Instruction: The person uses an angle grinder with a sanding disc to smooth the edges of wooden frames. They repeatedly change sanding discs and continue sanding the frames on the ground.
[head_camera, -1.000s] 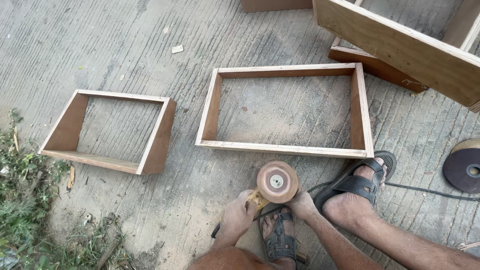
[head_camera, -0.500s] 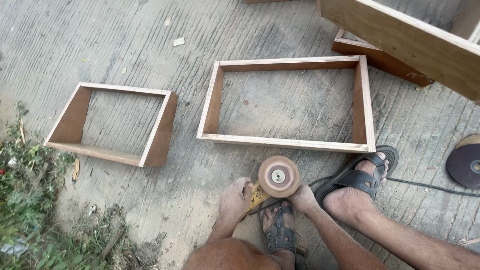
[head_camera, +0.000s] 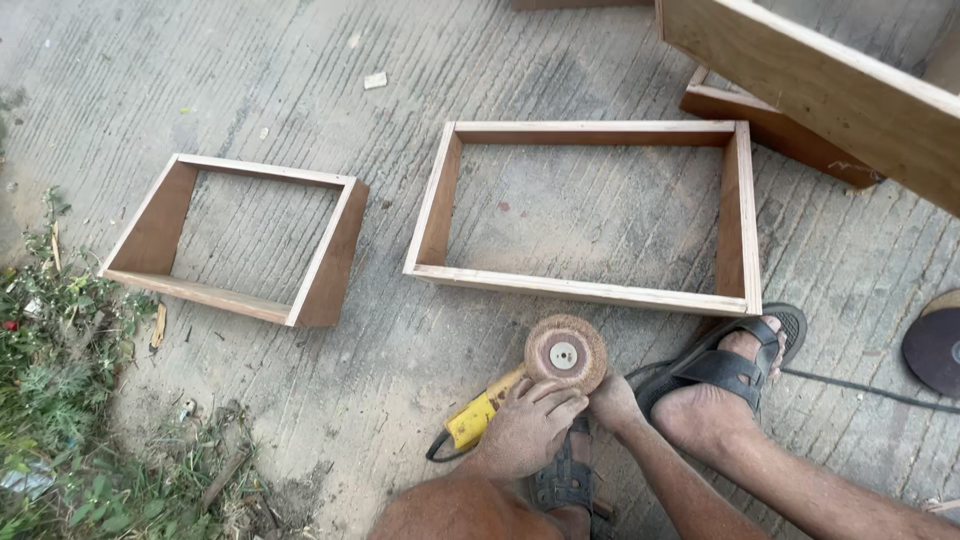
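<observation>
Gripping a yellow angle grinder (head_camera: 483, 415) low over rough concrete ground (head_camera: 250, 80), a person works with both bare hands close together at the tool's head. The left hand (head_camera: 525, 430) lies over the grinder's body with its fingers (head_camera: 555, 400) curled up against the underside of the round, rust-brown sanding disc (head_camera: 566, 354), which faces upward. The right hand (head_camera: 612, 402) presses in from the other side, just below the disc's rim and touching the left hand; how firmly it clamps the tool cannot be told, as the disc and the left hand hide its fingertips. The grinder's yellow handle sticks out away from the disc toward the person's left, with a dark cable looping beneath it.

Just right of the disc, a foot in a black sandal (head_camera: 735, 365) rests on the concrete, and a second sandal (head_camera: 562, 480) shows directly under the hands. Immediately beyond the disc lies a large rectangular wooden frame (head_camera: 585, 290), open in the middle. Well left of the disc sits a smaller wooden frame (head_camera: 325, 265), also open. Far right of the disc, a dark round disc (head_camera: 935, 345) lies at the picture's edge, with a black cord (head_camera: 860, 388) running toward it. Farther beyond the large frame, pale wooden boards (head_camera: 830, 80) lean across the corner. Weeds (head_camera: 60, 400) edge the concrete far left of the disc.
</observation>
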